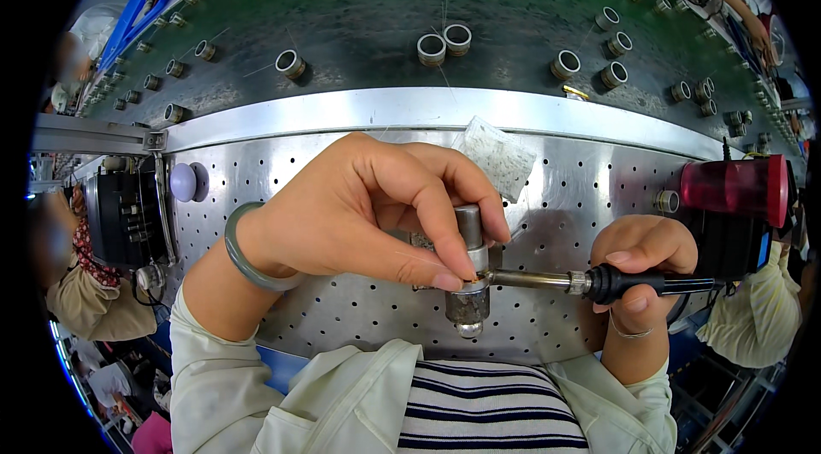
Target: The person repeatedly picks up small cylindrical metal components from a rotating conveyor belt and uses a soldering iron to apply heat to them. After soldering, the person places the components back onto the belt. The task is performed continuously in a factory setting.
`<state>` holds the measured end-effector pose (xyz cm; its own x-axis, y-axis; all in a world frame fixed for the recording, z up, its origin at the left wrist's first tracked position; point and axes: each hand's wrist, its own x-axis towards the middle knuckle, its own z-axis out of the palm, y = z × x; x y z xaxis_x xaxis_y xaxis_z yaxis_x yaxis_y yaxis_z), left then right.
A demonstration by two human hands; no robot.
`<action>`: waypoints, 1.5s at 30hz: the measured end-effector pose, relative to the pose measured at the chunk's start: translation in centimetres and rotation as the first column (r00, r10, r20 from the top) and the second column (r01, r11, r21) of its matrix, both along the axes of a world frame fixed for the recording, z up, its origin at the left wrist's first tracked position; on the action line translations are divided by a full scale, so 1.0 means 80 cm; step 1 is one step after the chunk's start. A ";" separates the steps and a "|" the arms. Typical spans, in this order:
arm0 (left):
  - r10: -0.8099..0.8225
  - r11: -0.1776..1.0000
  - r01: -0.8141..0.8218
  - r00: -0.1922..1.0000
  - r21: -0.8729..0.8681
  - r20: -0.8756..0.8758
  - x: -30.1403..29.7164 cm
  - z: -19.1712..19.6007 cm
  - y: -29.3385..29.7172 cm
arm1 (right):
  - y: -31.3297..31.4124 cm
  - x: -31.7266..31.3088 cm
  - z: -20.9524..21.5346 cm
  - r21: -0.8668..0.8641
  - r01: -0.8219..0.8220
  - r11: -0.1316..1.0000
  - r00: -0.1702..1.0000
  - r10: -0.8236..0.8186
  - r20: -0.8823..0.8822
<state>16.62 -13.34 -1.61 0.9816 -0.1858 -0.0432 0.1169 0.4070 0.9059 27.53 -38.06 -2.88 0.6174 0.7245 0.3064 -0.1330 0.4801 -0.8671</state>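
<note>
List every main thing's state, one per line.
Left hand: bent, fingertips at the metal fixture
Right hand: closed around the soldering iron
Soldering iron: held roughly level; heat unclear
Metal fixture: partly covered by fingers
Metal rings: spread over the green surface
Pale sheet: lying on perforated worktop

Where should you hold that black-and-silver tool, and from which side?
Probably by its black handle, coming from the right, as the right hand does: the tool lies crosswise, its silver shaft pointing left toward the upright metal piece.

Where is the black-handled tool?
In the head view, the black-handled tool is right of centre, in the right hand, its metal shaft pointing toward the left hand.
</note>
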 end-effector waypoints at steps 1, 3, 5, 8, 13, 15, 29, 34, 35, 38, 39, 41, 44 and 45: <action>0.001 1.000 -0.001 1.000 0.000 -0.001 0.000 0.000 0.000 | 0.000 0.001 0.000 -0.001 0.000 1.000 1.000 0.000 0.007; -0.001 1.000 0.001 1.000 -0.005 -0.003 0.001 0.000 -0.001 | 0.000 0.002 0.000 -0.001 -0.001 1.000 1.000 0.001 0.018; -0.005 1.000 0.004 1.000 -0.013 -0.006 0.001 0.000 -0.001 | -0.002 0.003 -0.001 0.000 -0.005 1.000 1.000 0.005 0.025; -0.058 0.997 0.058 0.998 -0.044 -0.016 0.002 -0.001 0.002 | -0.002 0.004 -0.001 0.005 -0.010 1.000 0.999 0.010 0.032; -0.070 0.992 0.052 0.985 -0.110 -0.157 0.006 0.008 -0.001 | -0.004 0.008 -0.002 0.009 -0.037 0.999 0.997 0.036 0.064; -0.085 0.992 0.067 0.982 -0.110 -0.169 0.006 0.008 0.000 | -0.004 0.010 -0.004 0.014 -0.051 0.999 0.995 0.049 0.090; -0.091 0.993 0.073 0.971 -0.088 -0.220 0.008 0.018 -0.002 | -0.004 0.021 -0.002 0.027 -0.094 0.995 0.956 0.082 0.282; -0.073 0.997 0.064 0.971 -0.044 -0.227 0.010 0.021 -0.005 | -0.002 0.021 -0.001 0.030 -0.064 0.998 0.955 0.052 0.291; -0.069 0.997 0.058 0.966 -0.051 -0.249 0.010 0.022 -0.005 | -0.002 0.019 0.000 0.028 -0.048 0.998 0.954 0.038 0.296; -0.086 0.995 0.068 0.961 -0.078 -0.263 0.010 0.020 -0.003 | -0.009 0.016 -0.002 0.037 -0.017 0.999 0.987 0.011 0.159; -0.083 0.995 0.063 0.959 -0.083 -0.270 0.010 0.019 -0.004 | -0.010 0.016 -0.002 0.043 -0.019 0.999 0.993 0.014 0.121; -0.077 0.994 0.053 0.956 -0.092 -0.284 0.011 0.020 -0.005 | -0.009 0.018 -0.002 0.035 -0.045 0.998 0.989 0.040 0.145; -0.082 0.994 0.057 0.958 -0.097 -0.276 0.013 0.017 -0.006 | -0.009 0.018 -0.002 0.026 -0.052 0.998 0.986 0.047 0.162; -0.085 0.993 0.059 0.958 -0.101 -0.274 0.014 0.016 -0.006 | -0.009 0.018 -0.003 0.023 -0.048 0.999 0.985 0.044 0.164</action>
<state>17.71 -13.84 -0.33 0.9172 -0.2713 -0.2917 0.3905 0.4677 0.7929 28.99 -38.79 -3.13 0.5236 0.7412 0.4201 -0.0129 0.5000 -0.8659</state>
